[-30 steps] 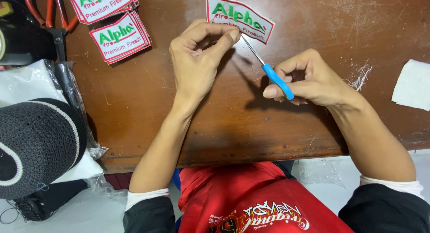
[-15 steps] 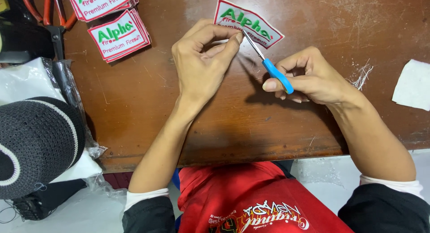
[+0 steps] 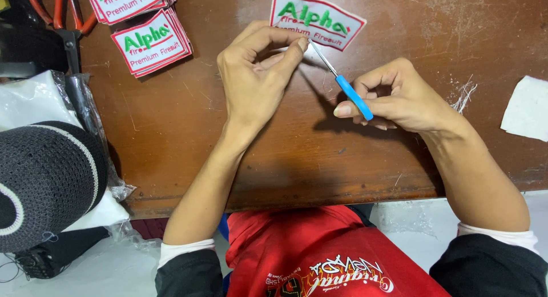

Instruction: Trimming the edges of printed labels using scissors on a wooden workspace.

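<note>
Even, fairly bright overhead light; sharp at the centre, dark at the upper left corner.

Light falls from above and slightly ahead, so the hands cast soft shadows toward the viewer on the brown desk (image 3: 188, 131): a dark patch lies under the right hand (image 3: 394, 100), and a thinner one trails below the left hand (image 3: 257, 74). The desk's worn varnish gives a dull sheen along the top right, without hard glare. The white embroidered patch (image 3: 317, 20) is crisp and not blown out. The knitted cap (image 3: 45, 183) at the left edge is close to the lens and slightly soft. Straight lines bend a little toward the edges. No motion blur shows.
</note>
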